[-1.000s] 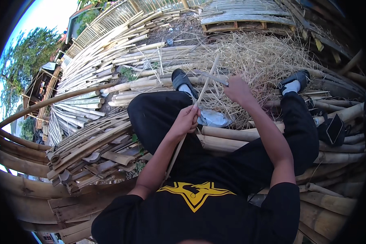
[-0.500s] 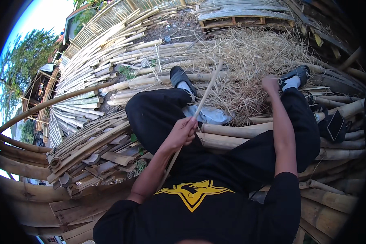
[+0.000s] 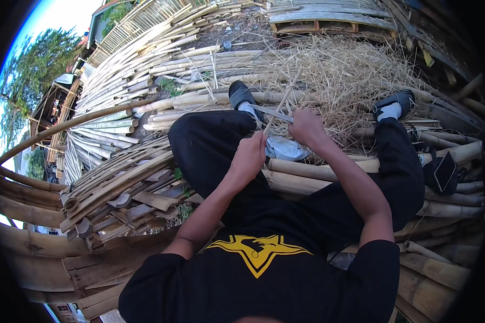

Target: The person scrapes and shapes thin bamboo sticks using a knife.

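My left hand (image 3: 249,157) is closed round a thin, pale bamboo strip (image 3: 283,100), which slants up and away from me. My right hand (image 3: 308,129) grips a knife (image 3: 275,113); its grey blade points left and crosses the strip just beyond my left fingers. Whether the edge presses into the strip or only rests against it, I cannot tell. The knife's handle is hidden inside my right fist. Beneath my hands, a crumpled whitish plastic bag (image 3: 283,149) lies between my legs.
A heap of dry shavings (image 3: 350,81) spreads beyond my feet. Split bamboo pieces (image 3: 118,188) are piled on my left, with long bamboo poles (image 3: 199,64) farther off. A dark pouch (image 3: 442,172) sits by my right knee. Far back stands a wooden pallet (image 3: 334,24).
My right hand has come up and left from beside the right shoe, bringing the knife blade across the bamboo strip. My left hand has moved slightly up, and less of the strip shows.
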A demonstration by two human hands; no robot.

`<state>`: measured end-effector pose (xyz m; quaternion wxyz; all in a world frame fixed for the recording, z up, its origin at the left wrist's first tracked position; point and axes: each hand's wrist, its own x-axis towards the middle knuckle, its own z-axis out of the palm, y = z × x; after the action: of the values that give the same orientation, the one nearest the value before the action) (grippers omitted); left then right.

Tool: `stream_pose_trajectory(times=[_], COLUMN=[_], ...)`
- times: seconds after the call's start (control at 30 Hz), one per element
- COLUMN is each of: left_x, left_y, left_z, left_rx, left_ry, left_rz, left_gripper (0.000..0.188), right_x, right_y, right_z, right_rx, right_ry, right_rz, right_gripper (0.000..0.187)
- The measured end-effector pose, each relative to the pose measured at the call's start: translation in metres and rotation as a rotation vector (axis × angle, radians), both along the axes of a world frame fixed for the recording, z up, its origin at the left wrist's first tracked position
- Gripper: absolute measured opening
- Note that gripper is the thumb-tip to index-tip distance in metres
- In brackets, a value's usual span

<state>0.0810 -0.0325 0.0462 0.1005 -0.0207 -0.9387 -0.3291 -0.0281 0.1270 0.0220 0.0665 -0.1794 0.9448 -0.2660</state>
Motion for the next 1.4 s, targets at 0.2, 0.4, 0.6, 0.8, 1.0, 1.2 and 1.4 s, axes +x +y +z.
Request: stream_pose_trajectory(times=[0.2,0.4,0.6,0.8,1.0,1.2,1.4], left_x=[0.041,0.057,0.035,0.039,0.072,0.040,0.021], left_y=[-0.003,-0.024,-0.006,-0.007,-0.003,-0.010,-0.009], left_z=[-0.002,0.004,0.011,0.004,0.020,-0.003,-0.001], left_rx=[-0.015,0.028,0.082,0.124,0.242,0.262,0.480], left_ry=[-0.154,-0.213,-0.159,-0.124,-0.232,-0.211,-0.310], left_rz=[-0.004,0.120,0.108,0.026,0.000,0.067,-0.023], left_gripper=[0.018,0.017,0.015,0.027,0.027,0.025,0.025], right_x=[-0.066,-0.109,-0.017,0.004,-0.103,-0.061,-0.009], right_y=[0.065,0.126,0.007,-0.004,0.128,0.059,0.008], right_z=[-0.065,-0.065,-0.022,-0.033,-0.108,-0.019,-0.027], right_rx=[0.149,0.016,0.002,0.009,0.088,-0.045,0.051], right_ry=[-0.100,-0.063,0.050,0.056,-0.180,-0.096,-0.013], right_rz=[-0.279,-0.549,0.105,0.166,-0.504,-0.217,0.162], right_gripper=[0.027,0.034,0.027,0.023,0.037,0.034,0.028])
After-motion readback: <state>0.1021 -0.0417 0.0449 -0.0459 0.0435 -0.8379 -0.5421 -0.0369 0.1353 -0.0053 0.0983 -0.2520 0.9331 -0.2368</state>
